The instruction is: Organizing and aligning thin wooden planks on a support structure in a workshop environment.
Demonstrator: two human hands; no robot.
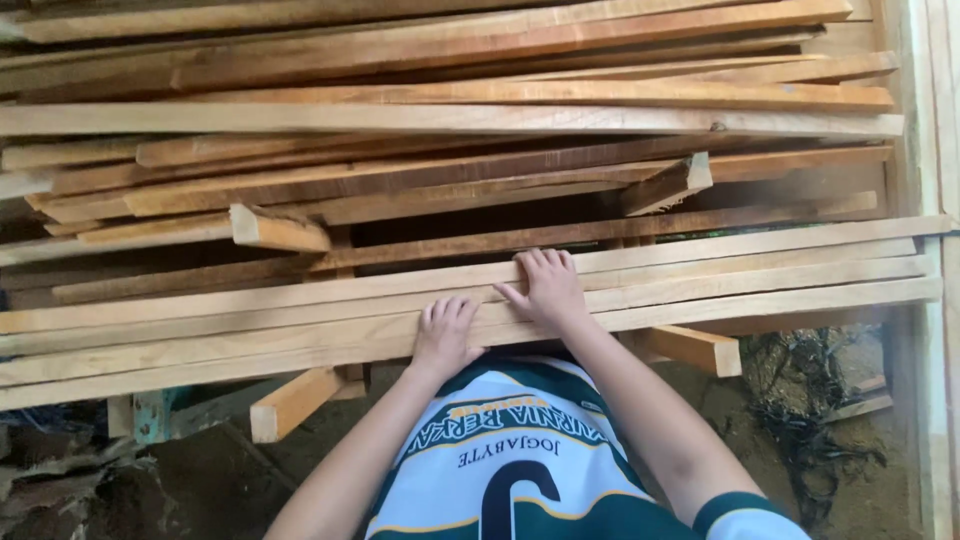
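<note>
Stacked lumber fills the scene, with a dirt floor (700, 400) seen below it. Fingers of the left hand (443, 335) are spread flat, palm down, on the pale front planks (760, 285), nothing being gripped. Fingers of the right hand (547, 288) are likewise laid open, their tips pressed on the upper edge of the same planks, just beside the left hand and slightly higher. These long planks are laid side by side across the near edge of the stack. Behind them, darker reddish boards (400, 175) are piled unevenly. Short crosspieces (295, 400) jut out beneath. A white and green jersey (520, 460) is seen below the forearms.
</note>
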